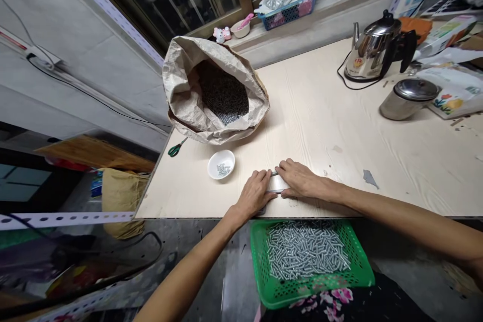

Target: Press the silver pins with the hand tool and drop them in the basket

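Both hands rest close together on the pale wooden table [339,131] near its front edge. My left hand [255,193] lies palm down with fingers curled over a small metal piece. My right hand [300,179] pinches the same thin metal piece [274,190] from the right; what it is stays too small to name. A white bowl [221,164] with a few small screws sits just left of my hands. Below the table edge, a green plastic basket [271,292] full of silvery screws rests on my lap.
A large open paper sack [188,105] of dark screws stands at the table's back left, green-handled scissors [176,148] beside it. At the right stand a steel kettle [373,48], a lidded steel pot [409,98] and printed packets. A blue basket [289,10] sits on the windowsill.
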A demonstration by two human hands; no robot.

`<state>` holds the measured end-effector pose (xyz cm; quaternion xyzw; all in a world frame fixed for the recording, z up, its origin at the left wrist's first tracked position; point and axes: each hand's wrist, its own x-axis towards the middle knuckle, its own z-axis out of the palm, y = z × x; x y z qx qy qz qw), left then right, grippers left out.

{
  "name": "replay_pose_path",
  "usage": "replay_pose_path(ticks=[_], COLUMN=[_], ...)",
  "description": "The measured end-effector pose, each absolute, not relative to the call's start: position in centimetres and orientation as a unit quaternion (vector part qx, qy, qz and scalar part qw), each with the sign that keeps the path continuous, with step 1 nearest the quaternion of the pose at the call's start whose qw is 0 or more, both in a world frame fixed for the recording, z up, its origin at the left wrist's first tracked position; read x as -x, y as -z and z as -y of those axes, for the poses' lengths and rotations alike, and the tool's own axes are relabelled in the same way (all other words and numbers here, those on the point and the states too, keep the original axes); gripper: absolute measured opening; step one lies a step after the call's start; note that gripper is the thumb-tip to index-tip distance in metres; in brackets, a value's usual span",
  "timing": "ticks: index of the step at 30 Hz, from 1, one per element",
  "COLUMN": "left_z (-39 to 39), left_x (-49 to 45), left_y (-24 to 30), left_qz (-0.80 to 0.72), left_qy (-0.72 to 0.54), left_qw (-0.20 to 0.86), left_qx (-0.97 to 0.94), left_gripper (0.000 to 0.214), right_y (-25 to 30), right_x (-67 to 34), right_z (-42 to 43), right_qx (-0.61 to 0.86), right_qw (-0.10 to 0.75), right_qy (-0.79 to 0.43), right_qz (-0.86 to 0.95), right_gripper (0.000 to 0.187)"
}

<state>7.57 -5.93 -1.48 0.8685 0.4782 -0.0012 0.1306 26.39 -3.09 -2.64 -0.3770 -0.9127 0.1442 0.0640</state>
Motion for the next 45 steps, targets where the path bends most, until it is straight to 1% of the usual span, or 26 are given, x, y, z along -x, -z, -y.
replay_pose_path(ticks=[2, 4, 6, 9, 11, 16, 17, 19, 20, 21, 22, 26, 28, 32, 35, 37, 39, 42, 45], left_z=[5.6, 5.5, 5.6, 5.9, 5.9, 6.4, 6.8, 8.0, 8.7, 9.4, 10.0, 11.8, 12.2, 12.7, 12.9, 12.7, 12.2, 10.9, 9.8], left_x=[-7.5, -7.5, -7.7, -8.0, -8.3, -8.5, -8.5, -8.7, -8.9, -9.1, -9.4, -10.7, -11.2, -11.4, -10.2, -8.8, -6.9, -4.1, -2.5], left_y=[1.2, 1.1, 1.2, 1.7, 1.9, 2.1, 2.2, 2.5, 2.8, 3.0, 3.3, 4.5, 4.9, 4.9, 3.7, 2.6, 1.6, 0.7, 0.6], left_qz=[-0.477, -0.47, -0.468, -0.489, -0.507, -0.536, -0.546, -0.551, -0.546, -0.538, -0.53, -0.535, -0.54, -0.541, -0.592, -0.657, -0.712, -0.748, -0.751], left_qy=[0.017, 0.018, 0.013, 0.01, 0.011, -0.005, -0.025, -0.074, -0.095, -0.111, -0.125, -0.177, -0.199, -0.224, -0.226, -0.189, -0.122, -0.036, -0.008], left_qw=[0.129, 0.138, 0.145, 0.142, 0.14, 0.135, 0.125, 0.099, 0.087, 0.078, 0.072, 0.086, 0.102, 0.117, 0.08, 0.041, 0.031, 0.104, 0.192], left_qx=[-0.869, -0.872, -0.872, -0.86, -0.851, -0.833, -0.828, -0.825, -0.828, -0.832, -0.835, -0.821, -0.812, -0.802, -0.77, -0.729, -0.69, -0.654, -0.632], left_gripper=[0.053, 0.049, 0.037, 0.016, 0.012, 0.01, 0.014, 0.024, 0.028, 0.029, 0.028, 0.014, 0.013, 0.015, 0.017, 0.016, 0.016, 0.022, 0.023], right_y=[2.4, 2.5, 3.0, 4.2, 4.9, 4.6, 4.4, 4.1, 4.0, 4.1, 4.2, 4.6, 4.6, 4.7, 4.7, 4.8, 4.8, 5.2, 5.7], right_x=[-26.5, -26.5, -26.4, -26.0, -25.7, -25.9, -26.2, -26.9, -27.2, -27.5, -27.7, -27.3, -26.7, -25.9, -25.9, -26.1, -26.3, -26.6, -26.9], right_z=[3.2, 3.2, 3.3, 3.3, 3.3, 3.2, 3.1, 3.0, 2.9, 2.7, 2.6, 1.2, 0.2, -1.3, -1.2, -0.8, -0.6, -0.8, -1.6], right_qx=[0.386, 0.384, 0.378, 0.364, 0.355, 0.362, 0.365, 0.365, 0.361, 0.354, 0.35, 0.364, 0.379, 0.391, 0.392, 0.387, 0.383, 0.386, 0.377], right_qw=[0.066, 0.07, 0.076, 0.091, 0.095, 0.092, 0.103, 0.123, 0.128, 0.129, 0.127, 0.117, 0.121, 0.144, 0.139, 0.135, 0.135, 0.142, 0.164], right_qy=[-0.139, -0.13, -0.117, -0.108, -0.111, -0.119, -0.123, -0.137, -0.145, -0.152, -0.156, -0.131, -0.114, -0.095, -0.09, -0.087, -0.081, -0.076, -0.094], right_qz=[0.91, 0.912, 0.915, 0.921, 0.923, 0.92, 0.917, 0.913, 0.912, 0.914, 0.915, 0.915, 0.91, 0.904, 0.905, 0.908, 0.91, 0.909, 0.907], right_gripper=[0.049, 0.044, 0.035, 0.016, 0.011, 0.012, 0.019, 0.043, 0.052, 0.055, 0.052, 0.024, 0.018, 0.02, 0.022, 0.022, 0.022, 0.023, 0.024])
